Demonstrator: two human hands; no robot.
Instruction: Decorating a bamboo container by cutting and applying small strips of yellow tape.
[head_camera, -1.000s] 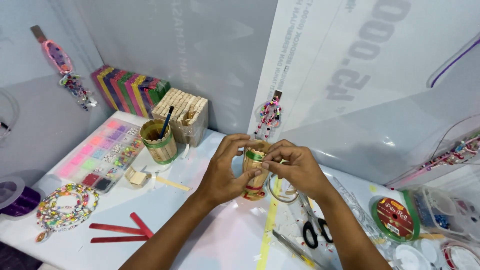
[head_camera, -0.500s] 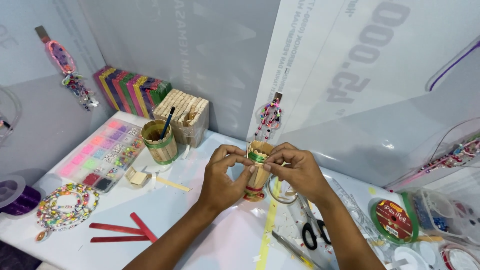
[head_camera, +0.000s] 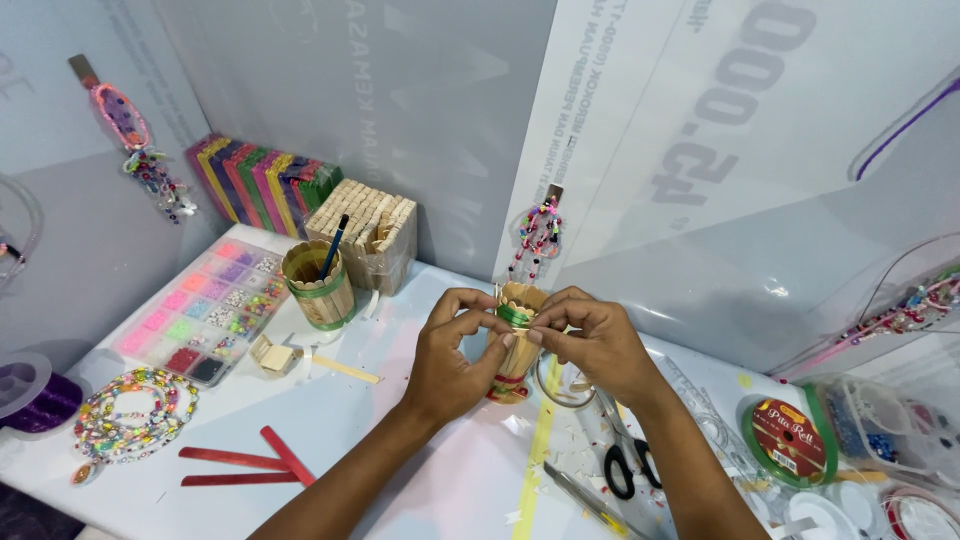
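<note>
Near edge: two red craft sticks (head_camera: 245, 457) lie flat on the white tabletop (head_camera: 400, 470), crossed at one end and well apart from the work.
Scissors (head_camera: 628, 450): lying flat just right of a yellow tape line (head_camera: 540, 440), below the right forearm, within easy reach.
Left hand (head_camera: 455, 355): curled round the left side of the stick cup (head_camera: 515, 340), thumb and forefinger pressed together near its green band; it seems to steady the cup from that side.
Right hand (head_camera: 595, 340): fingertips pinching at the green band on the cup's right side, apparently pressing or working the band; what lies between the fingertips is too small to tell.
Stick cup: upright on the tabletop between both hands, its foot touching the surface, so the tabletop bears its weight.
Left side: a beaded loop (head_camera: 135, 405) and a bead tray (head_camera: 205, 310) lie flat.
Right side: a green tape roll (head_camera: 790, 435) lies flat.
Farther: a second stick cup (head_camera: 318, 283) holds a brush upright.
Back wall: plain sticks (head_camera: 365, 230) and coloured sticks (head_camera: 260, 180) stand stacked on edge against it.
</note>
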